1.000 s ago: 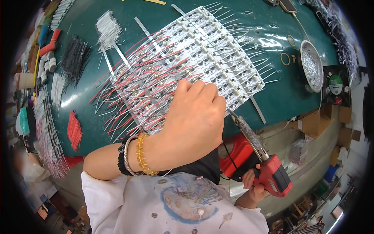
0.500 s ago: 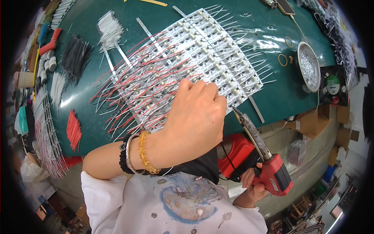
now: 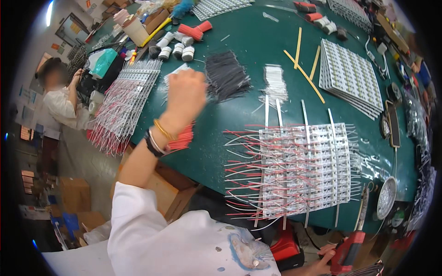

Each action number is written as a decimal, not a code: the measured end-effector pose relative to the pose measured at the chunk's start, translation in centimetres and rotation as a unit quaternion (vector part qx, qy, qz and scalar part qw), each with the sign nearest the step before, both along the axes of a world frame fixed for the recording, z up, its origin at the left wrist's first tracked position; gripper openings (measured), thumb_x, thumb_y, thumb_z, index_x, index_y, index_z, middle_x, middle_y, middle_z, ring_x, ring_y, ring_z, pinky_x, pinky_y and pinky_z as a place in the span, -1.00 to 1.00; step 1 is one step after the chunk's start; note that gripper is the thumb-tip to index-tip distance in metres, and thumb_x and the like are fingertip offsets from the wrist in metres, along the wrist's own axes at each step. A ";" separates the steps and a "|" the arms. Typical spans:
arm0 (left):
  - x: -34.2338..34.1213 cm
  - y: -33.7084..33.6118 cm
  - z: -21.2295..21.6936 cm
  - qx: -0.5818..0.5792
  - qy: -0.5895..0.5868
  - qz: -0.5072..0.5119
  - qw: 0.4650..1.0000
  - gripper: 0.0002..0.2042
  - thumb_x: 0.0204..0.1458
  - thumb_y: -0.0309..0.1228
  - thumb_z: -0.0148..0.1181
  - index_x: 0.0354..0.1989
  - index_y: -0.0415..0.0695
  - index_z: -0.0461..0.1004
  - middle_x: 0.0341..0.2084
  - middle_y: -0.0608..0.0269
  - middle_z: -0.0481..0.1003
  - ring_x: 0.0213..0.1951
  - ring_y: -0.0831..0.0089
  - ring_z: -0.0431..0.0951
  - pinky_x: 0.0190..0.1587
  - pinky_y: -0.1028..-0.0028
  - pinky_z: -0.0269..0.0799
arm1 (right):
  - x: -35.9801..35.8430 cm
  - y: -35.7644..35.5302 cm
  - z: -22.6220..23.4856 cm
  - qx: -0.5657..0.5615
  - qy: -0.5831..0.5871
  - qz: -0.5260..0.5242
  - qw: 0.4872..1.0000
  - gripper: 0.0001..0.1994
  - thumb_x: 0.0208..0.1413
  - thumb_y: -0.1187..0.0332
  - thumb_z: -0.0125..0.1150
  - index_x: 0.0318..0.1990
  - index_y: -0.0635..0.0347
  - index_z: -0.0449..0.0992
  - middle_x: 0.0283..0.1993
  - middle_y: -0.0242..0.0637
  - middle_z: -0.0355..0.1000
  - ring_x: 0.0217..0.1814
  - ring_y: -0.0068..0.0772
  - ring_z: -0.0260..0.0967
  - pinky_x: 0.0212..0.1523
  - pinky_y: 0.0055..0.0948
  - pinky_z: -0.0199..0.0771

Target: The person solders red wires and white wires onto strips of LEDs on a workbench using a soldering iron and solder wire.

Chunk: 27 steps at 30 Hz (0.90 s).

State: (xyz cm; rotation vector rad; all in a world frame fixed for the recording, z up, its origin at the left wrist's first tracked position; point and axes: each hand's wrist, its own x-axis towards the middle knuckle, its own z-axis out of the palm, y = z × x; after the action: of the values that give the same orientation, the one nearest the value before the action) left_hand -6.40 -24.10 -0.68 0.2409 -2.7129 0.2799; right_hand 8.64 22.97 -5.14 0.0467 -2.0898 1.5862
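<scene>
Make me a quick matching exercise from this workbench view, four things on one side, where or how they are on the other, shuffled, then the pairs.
1. Left hand
2. Right hand
3. Yellow strips
4. Central board panel

A. White, rectangular and wire-laden
B. Just left of the black wire pile
C. On the soldering iron
D. Just left of a board stack

Pairs: 1-B, 2-C, 3-D, 4-A

on the green table [image 3: 214,126], clocked from the white wire bundle [image 3: 276,83]: black wires [image 3: 228,76] are laid at 9 o'clock, red wires [image 3: 185,137] at 8, red bundles [image 3: 191,32] at 10, stacked boards [image 3: 351,78] at 3; a wired panel [image 3: 317,170] is set between 5 and 6.
</scene>
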 end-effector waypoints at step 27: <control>-3.0 -5.6 1.9 0.378 0.047 -0.043 0.924 -0.93 0.04 -0.50 0.14 -0.35 -0.22 0.44 -0.62 0.22 0.50 -0.58 0.43 0.49 -0.44 0.47 0.36 | -5.0 -1.5 1.9 0.017 -0.017 0.053 0.998 -0.37 0.16 0.17 0.12 0.16 0.57 0.11 -0.72 -0.37 0.19 -0.75 -0.58 0.07 -0.65 -0.59 0.13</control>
State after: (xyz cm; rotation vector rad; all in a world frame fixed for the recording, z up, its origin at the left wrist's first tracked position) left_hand -9.37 -29.72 1.25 0.3292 -2.5923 -0.8021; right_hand 3.69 21.51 -3.24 0.1458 -2.1735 1.6238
